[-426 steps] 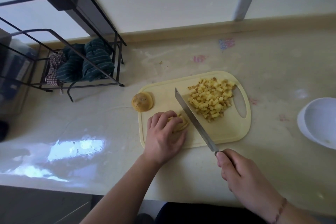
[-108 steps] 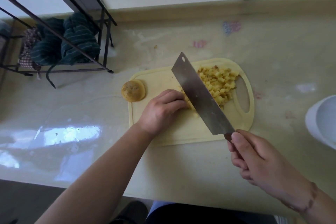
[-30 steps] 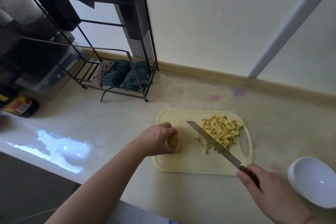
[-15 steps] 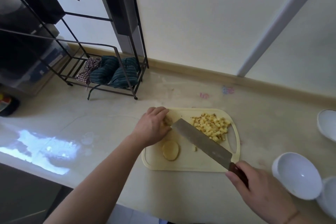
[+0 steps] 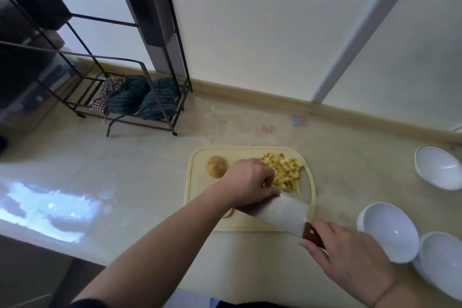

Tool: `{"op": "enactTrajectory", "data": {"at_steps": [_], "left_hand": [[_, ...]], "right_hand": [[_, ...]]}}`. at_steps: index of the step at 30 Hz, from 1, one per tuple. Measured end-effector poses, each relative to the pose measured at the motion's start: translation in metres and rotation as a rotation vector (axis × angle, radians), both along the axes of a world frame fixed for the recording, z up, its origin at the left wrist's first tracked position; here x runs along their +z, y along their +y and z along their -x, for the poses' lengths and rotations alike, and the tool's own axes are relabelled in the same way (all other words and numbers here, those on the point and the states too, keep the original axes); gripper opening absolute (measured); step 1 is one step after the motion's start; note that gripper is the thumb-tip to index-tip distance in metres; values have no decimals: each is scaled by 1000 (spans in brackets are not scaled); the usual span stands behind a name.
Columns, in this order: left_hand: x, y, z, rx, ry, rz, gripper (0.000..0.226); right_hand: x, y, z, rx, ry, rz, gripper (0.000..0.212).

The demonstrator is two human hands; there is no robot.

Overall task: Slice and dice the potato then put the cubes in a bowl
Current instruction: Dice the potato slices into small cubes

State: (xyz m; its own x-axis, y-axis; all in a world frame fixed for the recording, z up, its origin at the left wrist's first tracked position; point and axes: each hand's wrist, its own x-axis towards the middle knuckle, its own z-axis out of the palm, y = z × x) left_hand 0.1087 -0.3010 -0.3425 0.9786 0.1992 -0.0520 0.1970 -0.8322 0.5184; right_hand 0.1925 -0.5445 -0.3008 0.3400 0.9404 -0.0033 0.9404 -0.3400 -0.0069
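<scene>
Nearest of all, the right hand (image 5: 350,260) wraps its fingers around the brown handle of the knife (image 5: 282,212). The wide blade lies low and slanted over the near part of the cutting board (image 5: 197,197). A thin bit of a potato slice (image 5: 228,213) peeks out by the blade's near edge.

Just past the blade, the left hand (image 5: 247,184) rests on the board with its fingers bent down. They seem to touch something small, but it cannot be seen if they hold it.

It looks like the slice is next to be cut. To do it well, the slice should lie flat, the left fingertips should tuck back from the blade, and the knife should go straight down in even lines.

Farther on the board sits the pile of potato cubes (image 5: 285,172), just beyond the left hand. An uncut potato end (image 5: 216,166) sits to the left of the hand.

On the counter to the right wait three white bowls; the nearest to the board is bowl (image 5: 390,230). No cubes can be seen in it.

Far back stands a black rack (image 5: 160,57) with striped cloths (image 5: 142,97) on it.
</scene>
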Motion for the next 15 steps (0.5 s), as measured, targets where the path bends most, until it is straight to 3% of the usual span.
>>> {"op": "enactTrajectory", "data": {"at_steps": [5, 10, 15], "left_hand": [[-10, 0, -13, 57, -28, -58, 25], [-19, 38, 11, 282, -173, -168, 15], [-25, 68, 55, 134, 222, -294, 54]], "right_hand": [[4, -2, 0, -8, -27, 12, 59], [9, -11, 0, -44, 49, 84, 59], [19, -35, 1, -307, 379, 163, 46]]}}
